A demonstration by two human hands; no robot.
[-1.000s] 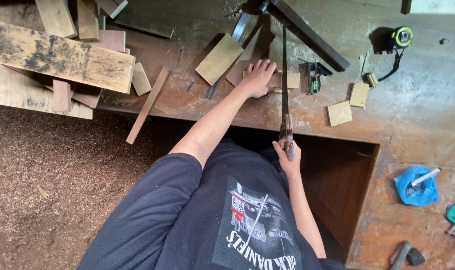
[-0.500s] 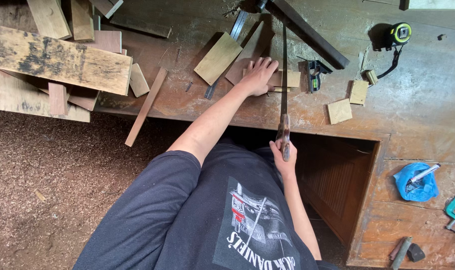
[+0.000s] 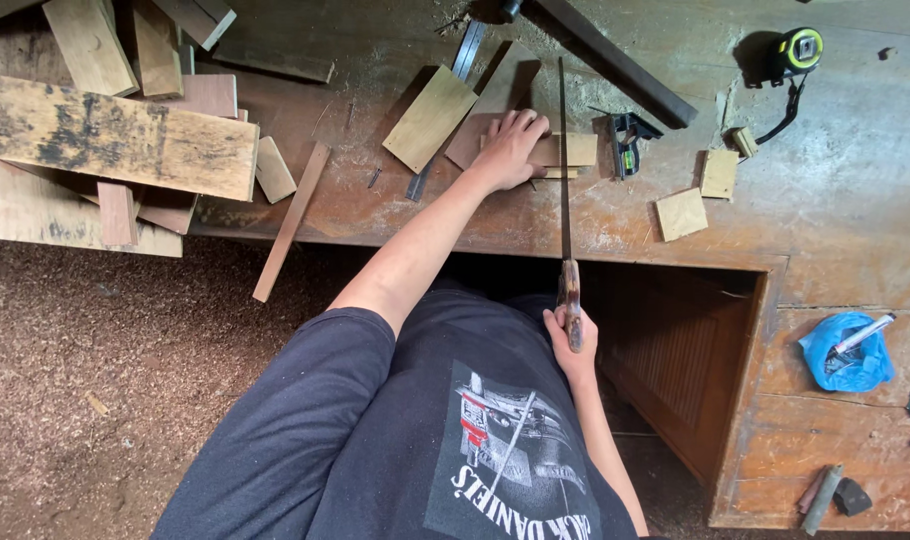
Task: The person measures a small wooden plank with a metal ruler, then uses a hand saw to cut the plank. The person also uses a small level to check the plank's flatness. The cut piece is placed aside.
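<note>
Your left hand [image 3: 510, 148] lies flat, fingers spread, pressing a thin reddish-brown wooden board [image 3: 485, 140] onto the worn wooden workbench [image 3: 835, 200]. Your right hand [image 3: 572, 335] is closed around the handle of a long narrow-bladed handsaw [image 3: 563, 170], whose blade runs across the board just beside your left fingers.

A pale rectangular offcut [image 3: 430, 118] lies left of the board, a small black square tool [image 3: 625, 140] just right of it, and two small pale wood blocks [image 3: 683, 213] beyond. A yellow-and-black tape measure [image 3: 800, 47] sits far right, scrap planks [image 3: 115, 140] far left.

Since a second ago the saw has drawn back towards you; the left hand has stayed put.

The cut itself is hidden behind the blade's edge.
</note>
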